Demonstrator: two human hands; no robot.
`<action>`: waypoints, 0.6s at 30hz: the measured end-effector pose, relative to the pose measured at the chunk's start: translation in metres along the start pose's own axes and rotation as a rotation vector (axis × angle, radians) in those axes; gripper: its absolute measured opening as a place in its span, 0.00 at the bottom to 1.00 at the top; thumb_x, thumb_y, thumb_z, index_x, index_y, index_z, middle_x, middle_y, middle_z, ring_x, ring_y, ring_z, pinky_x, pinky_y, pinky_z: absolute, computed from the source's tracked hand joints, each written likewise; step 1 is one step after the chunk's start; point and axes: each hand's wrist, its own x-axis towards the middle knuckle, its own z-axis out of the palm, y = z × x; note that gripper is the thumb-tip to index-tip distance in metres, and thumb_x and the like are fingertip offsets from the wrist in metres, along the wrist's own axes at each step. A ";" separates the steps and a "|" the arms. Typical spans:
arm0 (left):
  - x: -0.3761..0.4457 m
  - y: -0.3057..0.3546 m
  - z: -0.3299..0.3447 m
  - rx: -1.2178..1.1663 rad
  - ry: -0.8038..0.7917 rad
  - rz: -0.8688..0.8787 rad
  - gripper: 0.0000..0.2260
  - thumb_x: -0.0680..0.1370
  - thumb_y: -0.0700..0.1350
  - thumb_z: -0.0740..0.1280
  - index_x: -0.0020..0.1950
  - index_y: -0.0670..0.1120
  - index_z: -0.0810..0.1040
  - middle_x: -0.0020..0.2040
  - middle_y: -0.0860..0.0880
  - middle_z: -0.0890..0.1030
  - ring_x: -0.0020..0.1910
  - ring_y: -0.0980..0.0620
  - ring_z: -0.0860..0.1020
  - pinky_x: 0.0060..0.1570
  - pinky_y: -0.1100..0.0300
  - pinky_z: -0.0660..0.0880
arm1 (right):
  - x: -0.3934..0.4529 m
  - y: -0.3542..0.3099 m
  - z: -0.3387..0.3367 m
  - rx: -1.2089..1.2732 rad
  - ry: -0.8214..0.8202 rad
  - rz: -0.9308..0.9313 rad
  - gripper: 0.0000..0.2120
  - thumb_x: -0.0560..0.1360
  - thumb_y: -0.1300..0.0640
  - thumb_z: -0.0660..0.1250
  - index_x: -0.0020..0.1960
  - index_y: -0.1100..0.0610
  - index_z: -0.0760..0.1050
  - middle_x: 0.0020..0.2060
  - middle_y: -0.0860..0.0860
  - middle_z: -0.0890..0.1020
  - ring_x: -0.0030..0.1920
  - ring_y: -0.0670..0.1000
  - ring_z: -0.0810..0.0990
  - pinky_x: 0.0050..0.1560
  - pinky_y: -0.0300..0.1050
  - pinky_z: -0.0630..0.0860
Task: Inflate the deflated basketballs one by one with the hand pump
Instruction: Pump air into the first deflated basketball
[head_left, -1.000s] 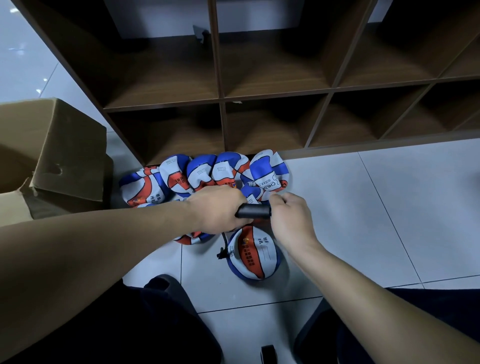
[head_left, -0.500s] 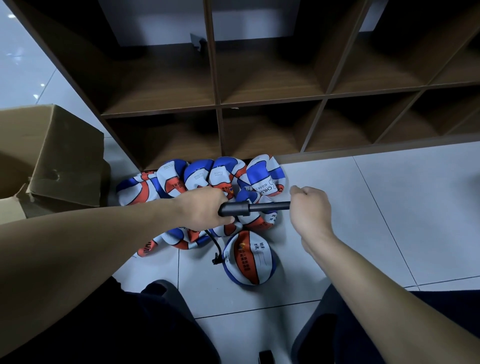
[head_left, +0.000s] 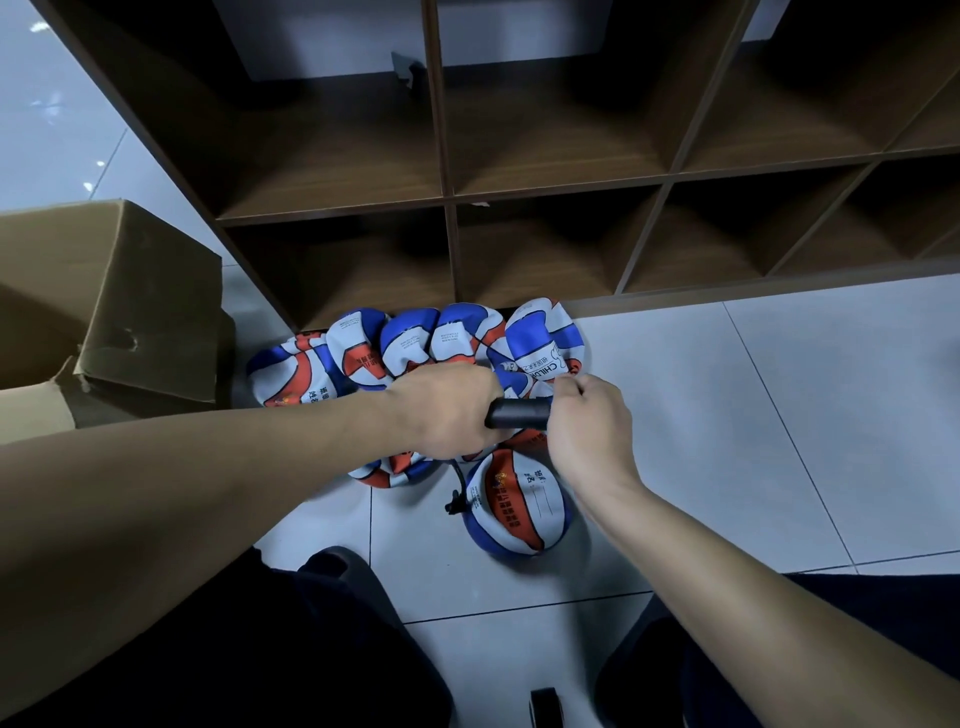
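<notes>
While the basketball (head_left: 514, 512) being filled sits on the floor (head_left: 727, 441) between the knees, a short hose (head_left: 456, 491) links its side to the hand pump (head_left: 517, 414) held level above it. Left hand (head_left: 447, 410) grips the barrel to steady it; right hand (head_left: 589, 431) is closed round the handle, pushed close in. Behind lie flat basketballs (head_left: 415, 345) against the shelf (head_left: 452, 249), a cardboard box (head_left: 114, 312) to the left; nothing blocks the stroke.

Brown cubby shelf unit (head_left: 545, 187) w/ open compartments on pale tile floor (head_left: 753, 415).
</notes>
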 end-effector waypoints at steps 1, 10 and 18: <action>0.000 0.003 0.000 -0.003 0.004 0.003 0.15 0.82 0.59 0.69 0.41 0.50 0.80 0.35 0.49 0.81 0.34 0.48 0.81 0.38 0.48 0.82 | 0.001 0.000 0.000 -0.008 -0.003 -0.002 0.15 0.86 0.54 0.58 0.45 0.59 0.77 0.41 0.53 0.82 0.39 0.51 0.77 0.36 0.45 0.73; 0.000 -0.011 0.005 -0.055 -0.020 -0.001 0.15 0.82 0.61 0.69 0.43 0.51 0.80 0.36 0.49 0.81 0.35 0.48 0.81 0.37 0.50 0.79 | 0.020 0.000 -0.033 0.052 -0.053 0.123 0.19 0.81 0.57 0.64 0.32 0.54 0.67 0.24 0.46 0.69 0.30 0.55 0.66 0.33 0.46 0.61; -0.007 -0.034 0.006 -0.100 -0.069 -0.098 0.15 0.81 0.58 0.71 0.42 0.49 0.80 0.33 0.48 0.80 0.31 0.50 0.76 0.36 0.48 0.78 | 0.027 -0.002 -0.049 0.088 0.099 0.102 0.20 0.77 0.60 0.63 0.32 0.53 0.57 0.28 0.49 0.61 0.36 0.56 0.59 0.37 0.50 0.56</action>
